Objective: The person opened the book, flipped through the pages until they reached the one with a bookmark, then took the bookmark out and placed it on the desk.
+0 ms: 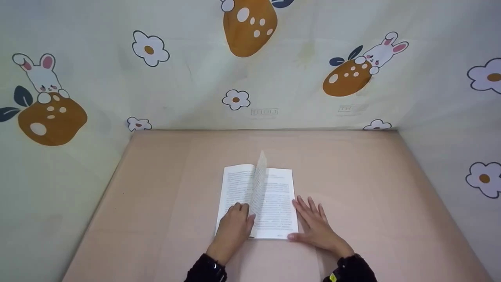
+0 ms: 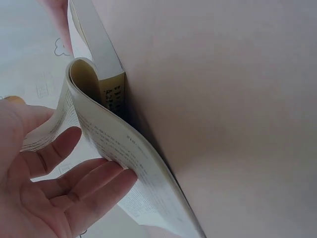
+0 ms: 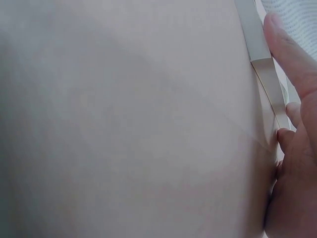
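An open book [image 1: 280,199] of printed text lies on the table, one leaf [image 1: 259,184] standing nearly upright at its middle. My left hand [image 1: 234,227] is over the lower left page, with the raised leaf to the right of its thumb. In the left wrist view its loosely bent fingertips [image 2: 130,177] touch the left page [image 2: 148,168], and the thumb [image 2: 37,118] is against the raised leaf. My right hand [image 1: 319,229] rests at the book's right edge, fingers spread, thumb at the lower right corner. The right wrist view shows that thumb [image 3: 290,52] along the book's edge.
The pinkish-beige tabletop [image 1: 156,203] surrounds the book. Behind it and at both sides rises a pale cloth [image 1: 188,98] printed with rabbits, brown fruit and flowers. Dark sleeves [image 1: 205,269] cover the wrists.
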`<move>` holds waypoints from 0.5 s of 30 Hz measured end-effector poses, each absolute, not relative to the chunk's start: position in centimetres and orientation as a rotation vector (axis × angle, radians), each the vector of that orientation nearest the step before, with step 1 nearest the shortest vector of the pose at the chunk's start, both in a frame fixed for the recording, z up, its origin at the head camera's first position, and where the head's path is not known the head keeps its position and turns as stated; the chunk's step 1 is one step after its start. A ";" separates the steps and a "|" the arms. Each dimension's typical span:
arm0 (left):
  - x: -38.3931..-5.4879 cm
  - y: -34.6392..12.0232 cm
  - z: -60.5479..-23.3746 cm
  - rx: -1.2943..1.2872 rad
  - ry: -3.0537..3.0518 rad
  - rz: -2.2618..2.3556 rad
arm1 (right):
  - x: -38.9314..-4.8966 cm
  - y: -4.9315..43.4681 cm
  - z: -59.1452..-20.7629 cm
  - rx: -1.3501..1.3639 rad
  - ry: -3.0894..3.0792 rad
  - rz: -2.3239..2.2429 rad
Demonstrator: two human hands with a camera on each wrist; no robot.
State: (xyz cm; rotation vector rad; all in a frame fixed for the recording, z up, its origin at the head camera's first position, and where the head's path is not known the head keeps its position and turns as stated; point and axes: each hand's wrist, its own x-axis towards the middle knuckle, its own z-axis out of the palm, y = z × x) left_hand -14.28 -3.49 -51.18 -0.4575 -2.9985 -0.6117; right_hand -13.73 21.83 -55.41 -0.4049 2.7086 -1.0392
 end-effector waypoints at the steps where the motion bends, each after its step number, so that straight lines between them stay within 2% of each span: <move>1: -14.3 -3.5 -51.2 -0.447 -3.012 -0.615 | -13.7 21.8 -55.4 -0.405 2.708 -1.040; 15: -13.8 -3.2 -51.0 -0.325 -3.023 -0.691 | -13.7 21.9 -55.6 -0.416 2.743 -1.055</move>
